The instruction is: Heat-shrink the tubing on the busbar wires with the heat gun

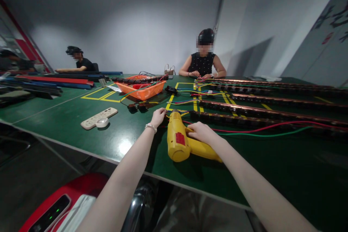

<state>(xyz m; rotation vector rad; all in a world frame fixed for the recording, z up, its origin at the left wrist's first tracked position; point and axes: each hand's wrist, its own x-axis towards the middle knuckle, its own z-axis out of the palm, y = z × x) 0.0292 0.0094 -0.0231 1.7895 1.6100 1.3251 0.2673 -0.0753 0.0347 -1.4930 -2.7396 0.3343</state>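
A yellow heat gun (178, 145) with a red label is in front of me, its nozzle facing away. My right hand (201, 132) is closed around its handle, which slants to the lower right. Just left of the nozzle, my left hand (159, 116) pinches the ends of thin wires (185, 114). Its fingertips are partly hidden, so the exact grip is hard to see. These wires run from a long dark strip with copper edges (217, 116). Red and green wires (261, 130) stretch to the right behind my right hand.
Several copper-edged strips (266, 106) lie along the right of the green table (67, 119). An orange basket (141, 91) holds more parts. A beige power strip (95, 117) lies on the left. A co-worker (203, 61) sits opposite; others sit at the far left.
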